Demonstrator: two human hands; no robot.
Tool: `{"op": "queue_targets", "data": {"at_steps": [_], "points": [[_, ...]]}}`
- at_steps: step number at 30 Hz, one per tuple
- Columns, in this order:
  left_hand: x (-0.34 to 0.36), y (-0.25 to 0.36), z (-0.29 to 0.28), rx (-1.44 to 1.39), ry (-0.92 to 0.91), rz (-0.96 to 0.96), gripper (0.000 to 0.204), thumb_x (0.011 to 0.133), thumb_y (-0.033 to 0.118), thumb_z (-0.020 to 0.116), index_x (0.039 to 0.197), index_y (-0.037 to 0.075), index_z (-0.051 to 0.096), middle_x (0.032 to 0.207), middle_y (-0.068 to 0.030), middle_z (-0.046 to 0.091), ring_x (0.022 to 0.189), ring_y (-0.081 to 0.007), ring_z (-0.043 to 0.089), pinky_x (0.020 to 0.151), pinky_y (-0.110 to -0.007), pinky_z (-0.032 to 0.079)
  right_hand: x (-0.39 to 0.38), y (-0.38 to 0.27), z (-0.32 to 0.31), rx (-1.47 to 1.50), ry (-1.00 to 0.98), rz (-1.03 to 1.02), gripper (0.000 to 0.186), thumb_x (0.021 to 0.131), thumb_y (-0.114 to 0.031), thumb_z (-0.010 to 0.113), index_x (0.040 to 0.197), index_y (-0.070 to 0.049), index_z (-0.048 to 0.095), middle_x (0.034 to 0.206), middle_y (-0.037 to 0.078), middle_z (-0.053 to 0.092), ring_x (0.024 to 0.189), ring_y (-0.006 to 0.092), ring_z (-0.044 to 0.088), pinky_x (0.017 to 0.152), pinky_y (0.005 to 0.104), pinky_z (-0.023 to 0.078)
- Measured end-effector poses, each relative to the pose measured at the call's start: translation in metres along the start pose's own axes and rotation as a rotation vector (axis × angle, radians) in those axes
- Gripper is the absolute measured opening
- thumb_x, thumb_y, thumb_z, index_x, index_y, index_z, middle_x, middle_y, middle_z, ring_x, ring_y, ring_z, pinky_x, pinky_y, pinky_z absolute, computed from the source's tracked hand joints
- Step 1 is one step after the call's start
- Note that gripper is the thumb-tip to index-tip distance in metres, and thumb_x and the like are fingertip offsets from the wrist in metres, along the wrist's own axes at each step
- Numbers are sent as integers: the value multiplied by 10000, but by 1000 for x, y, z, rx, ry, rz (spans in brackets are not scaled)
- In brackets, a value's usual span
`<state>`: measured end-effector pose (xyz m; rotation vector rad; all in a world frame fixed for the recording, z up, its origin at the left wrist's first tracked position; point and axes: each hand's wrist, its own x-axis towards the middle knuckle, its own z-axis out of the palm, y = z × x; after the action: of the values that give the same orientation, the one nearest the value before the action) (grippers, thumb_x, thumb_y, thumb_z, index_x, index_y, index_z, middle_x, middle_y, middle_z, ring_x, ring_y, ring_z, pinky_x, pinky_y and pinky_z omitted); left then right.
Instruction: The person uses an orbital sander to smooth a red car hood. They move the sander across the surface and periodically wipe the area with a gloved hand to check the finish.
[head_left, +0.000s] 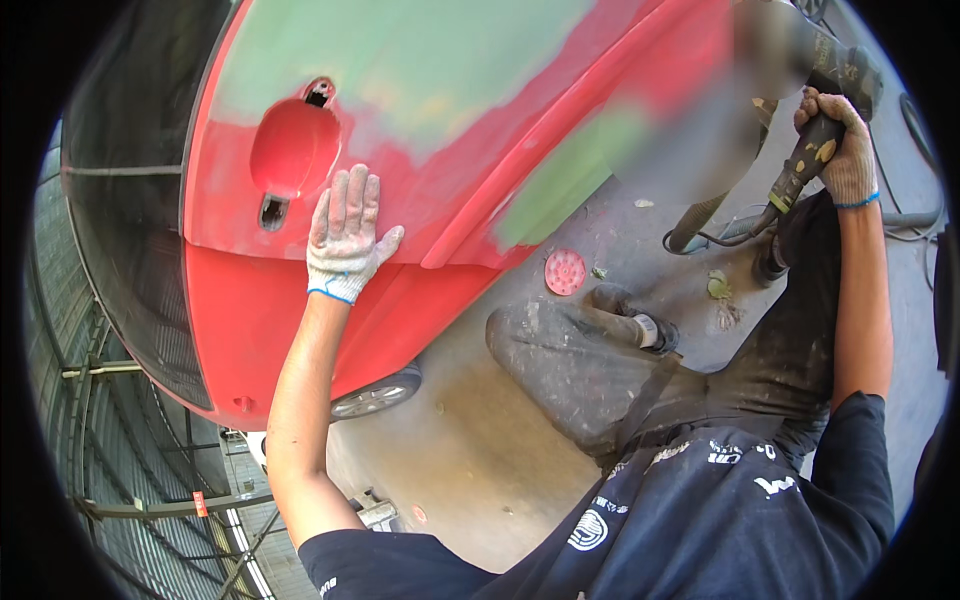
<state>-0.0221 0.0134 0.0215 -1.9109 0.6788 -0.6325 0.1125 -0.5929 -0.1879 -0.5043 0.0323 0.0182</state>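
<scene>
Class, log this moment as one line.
left hand: flat on car door | right hand: gripping power tool | pink disc: on floor

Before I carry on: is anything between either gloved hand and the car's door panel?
For the left hand, nothing visible: it lies flat on the door panel, beside the handle recess. The right hand grips a power tool; the view from there to the panel is partly blurred, so I cannot tell.

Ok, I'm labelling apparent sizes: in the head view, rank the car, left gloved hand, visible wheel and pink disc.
1. Car
2. Left gloved hand
3. Visible wheel, partly hidden
4. Pink disc
</scene>
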Motion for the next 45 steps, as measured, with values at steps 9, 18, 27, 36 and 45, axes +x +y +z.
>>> {"op": "queue_targets", "data": {"at_steps": [9,18,27,36,45], "points": [[179,19,-9,4,94,-85,929,793,654,645,1528,132,419,1610,-47,359,1486,-232,303,1208,-380,236,-11,-1,15,-36,-3,-9,94,856,4,630,912,78,618,960,155,607,813,220,607,797,368,571],[300,-2,-22,-64,168,-141,968,848,608,586,1565,29,288,1639,-166,262,1515,-298,249,1245,-443,151,-13,11,32,-99,-38,-30,86,811,-10,628,870,51,616,982,154,606,806,215,576,796,378,524],[223,15,-41,74,100,-121,880,859,659,547,1551,142,382,1642,-20,300,1525,-196,224,1256,-351,135,-20,34,58,-295,-27,-119,228,753,-51,663,954,48,625,849,107,620,733,210,611,744,347,518],[105,20,-20,24,63,-153,923,841,673,560,1561,132,361,1657,-27,267,1532,-183,208,1262,-327,133,-45,89,163,-681,-147,-261,155,730,-56,654,870,11,651,768,75,628,690,177,600,660,300,469],[18,35,7,-1,29,-164,922,789,642,640,1517,116,432,1638,-66,311,1523,-226,234,1254,-360,178,-59,146,209,-1000,-46,-484,471,746,-74,765,1182,21,615,1094,130,707,994,210,682,889,352,523]]}}
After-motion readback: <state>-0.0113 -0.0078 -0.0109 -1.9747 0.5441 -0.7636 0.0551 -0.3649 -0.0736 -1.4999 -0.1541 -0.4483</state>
